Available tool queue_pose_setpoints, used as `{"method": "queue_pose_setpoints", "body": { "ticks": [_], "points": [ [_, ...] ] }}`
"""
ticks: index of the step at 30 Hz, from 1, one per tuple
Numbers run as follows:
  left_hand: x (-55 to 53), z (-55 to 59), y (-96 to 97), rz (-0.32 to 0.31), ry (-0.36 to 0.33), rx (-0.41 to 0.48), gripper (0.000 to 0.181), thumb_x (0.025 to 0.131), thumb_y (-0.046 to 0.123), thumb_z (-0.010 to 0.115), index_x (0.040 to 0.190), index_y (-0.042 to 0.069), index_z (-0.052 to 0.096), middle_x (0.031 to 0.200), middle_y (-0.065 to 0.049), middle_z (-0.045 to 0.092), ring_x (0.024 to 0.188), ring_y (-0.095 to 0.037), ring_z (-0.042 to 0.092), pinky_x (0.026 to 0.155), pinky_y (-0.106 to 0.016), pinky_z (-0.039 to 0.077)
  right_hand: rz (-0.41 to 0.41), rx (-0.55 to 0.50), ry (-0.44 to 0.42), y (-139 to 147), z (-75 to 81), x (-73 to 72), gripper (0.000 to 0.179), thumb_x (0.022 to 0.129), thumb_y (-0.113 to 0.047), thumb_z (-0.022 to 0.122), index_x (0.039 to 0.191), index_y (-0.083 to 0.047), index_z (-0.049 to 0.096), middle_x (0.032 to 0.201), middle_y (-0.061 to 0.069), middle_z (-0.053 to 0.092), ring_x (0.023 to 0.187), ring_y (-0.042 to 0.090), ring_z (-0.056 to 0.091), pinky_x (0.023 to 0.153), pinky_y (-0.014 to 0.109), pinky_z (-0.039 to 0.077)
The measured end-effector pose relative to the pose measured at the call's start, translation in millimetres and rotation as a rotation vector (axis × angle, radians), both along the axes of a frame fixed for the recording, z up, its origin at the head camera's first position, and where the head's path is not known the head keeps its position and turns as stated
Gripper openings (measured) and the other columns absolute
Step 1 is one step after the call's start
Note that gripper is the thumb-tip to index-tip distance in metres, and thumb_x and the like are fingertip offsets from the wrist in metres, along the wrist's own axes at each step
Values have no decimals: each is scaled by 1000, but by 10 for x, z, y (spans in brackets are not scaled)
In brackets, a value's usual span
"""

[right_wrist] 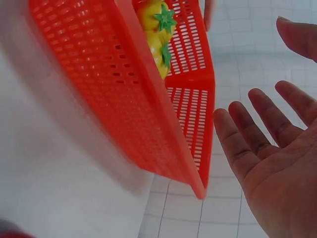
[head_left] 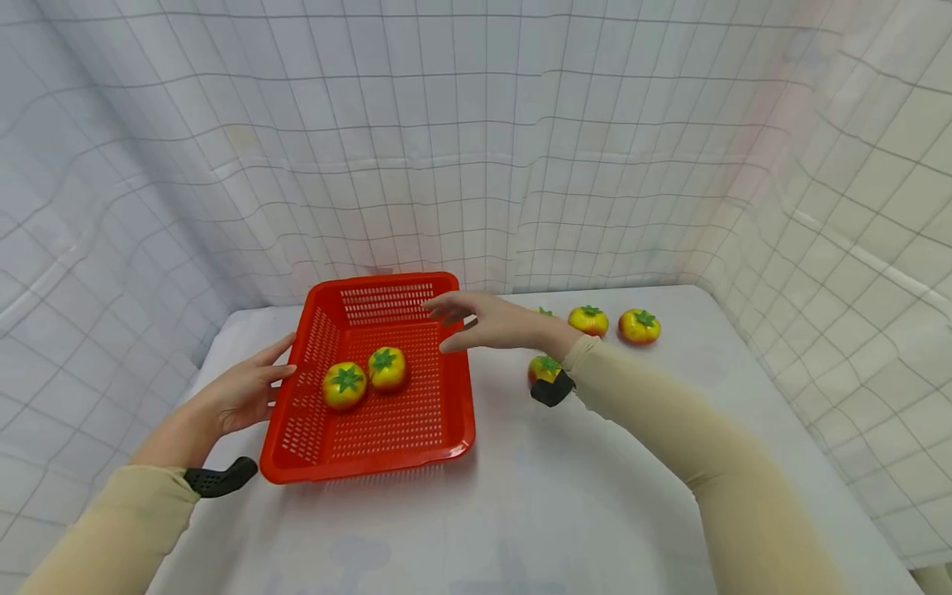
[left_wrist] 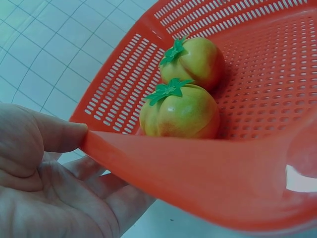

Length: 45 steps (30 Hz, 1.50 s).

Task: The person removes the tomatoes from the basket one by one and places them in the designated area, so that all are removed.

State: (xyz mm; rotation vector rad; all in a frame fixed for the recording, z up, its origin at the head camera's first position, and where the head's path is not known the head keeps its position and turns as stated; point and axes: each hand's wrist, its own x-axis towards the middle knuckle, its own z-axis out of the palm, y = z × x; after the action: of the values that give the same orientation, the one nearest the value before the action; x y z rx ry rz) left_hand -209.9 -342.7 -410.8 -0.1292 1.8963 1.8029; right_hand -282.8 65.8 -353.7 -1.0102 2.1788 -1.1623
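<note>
A red plastic basket (head_left: 402, 467) with slotted walls stands on the left of the table. Two yellow-red toy tomatoes (head_left: 345, 386) with green star-shaped leaf tops lie inside, side by side. My left hand (head_left: 249, 388) holds the basket's left rim; in the left wrist view the thumb presses the rim's edge and the fingers are beneath it. My right hand (head_left: 491, 322) hovers at the basket's right rim, fingers spread apart and palm bare in the right wrist view. Behind the right forearm and wrist, another toy tomato (head_left: 543, 369) is partly hidden.
More toy tomatoes lie on the table to the right, among them one in the middle (head_left: 588, 321) and one farther right (head_left: 640, 327). A white table (head_left: 595, 512) bears everything. White grid-patterned curtains (head_left: 476, 149) hang behind and at both sides.
</note>
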Motion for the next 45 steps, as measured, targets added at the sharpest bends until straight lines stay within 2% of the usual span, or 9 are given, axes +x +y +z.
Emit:
{"method": "queue_pose_setpoints", "body": {
  "ticks": [4, 10, 15, 21, 29, 37, 40, 45],
  "points": [
    [-18, -6, 3, -4, 6, 0, 71, 113, 25, 40, 163, 31, -10, 155, -19, 32, 112, -22, 62, 93, -45, 56, 5, 19, -3, -176, -30, -50, 69, 91, -41, 76, 152, -25, 47, 143, -7, 54, 131, 15, 50, 101, 34, 49],
    [-5, 4, 1, 1, 5, -2, 70, 113, 25, 38, 163, 31, -10, 160, -23, 23, 113, -22, 61, 94, -46, 56, 24, 10, 9, -449, -10, -109, 68, 91, -39, 77, 151, -23, 48, 142, -3, 54, 135, 22, 49, 99, 33, 50],
    [4, 1, 3, 3, 6, -4, 70, 113, 26, 38, 163, 32, -10, 162, -24, 20, 113, -23, 62, 94, -47, 56, 26, 19, 20, -638, 15, -146, 69, 90, -37, 77, 151, -21, 49, 143, -2, 55, 128, 16, 52, 97, 29, 51],
    [17, 19, 6, 13, -3, -1, 70, 113, 24, 38, 163, 32, -10, 163, -25, 18, 113, -23, 62, 94, -47, 56, 14, 88, 34, -865, -24, -184, 71, 90, -35, 78, 152, -18, 46, 143, -2, 52, 126, 14, 50, 100, 30, 48],
    [18, 21, 13, 12, -12, 5, 69, 113, 24, 37, 163, 32, -10, 163, -25, 17, 114, -24, 61, 94, -47, 55, -5, 179, 4, -1079, -98, -191, 69, 91, -25, 78, 151, -14, 46, 145, 7, 51, 131, 18, 47, 107, 36, 44],
    [13, 19, 14, 11, 6, -9, 70, 113, 24, 37, 163, 32, -11, 164, -25, 17, 115, -24, 61, 94, -47, 56, -67, 229, -12, -1216, -188, -171, 72, 89, -27, 81, 150, -12, 47, 144, 5, 53, 128, 18, 49, 105, 35, 45],
    [16, 19, 20, 14, 4, -6, 70, 113, 24, 37, 163, 32, -10, 164, -25, 16, 115, -24, 61, 94, -47, 56, -103, 281, -21, -1279, -249, -143, 76, 89, -29, 81, 152, -10, 45, 147, 7, 51, 130, 19, 49, 108, 37, 43],
    [19, 18, 23, 14, 0, 0, 70, 113, 23, 38, 163, 32, -10, 165, -25, 15, 115, -25, 60, 94, -48, 55, -170, 391, -81, -1346, -349, -97, 87, 88, -33, 82, 158, -9, 35, 153, 8, 47, 133, 20, 48, 112, 40, 41]
  ]
}}
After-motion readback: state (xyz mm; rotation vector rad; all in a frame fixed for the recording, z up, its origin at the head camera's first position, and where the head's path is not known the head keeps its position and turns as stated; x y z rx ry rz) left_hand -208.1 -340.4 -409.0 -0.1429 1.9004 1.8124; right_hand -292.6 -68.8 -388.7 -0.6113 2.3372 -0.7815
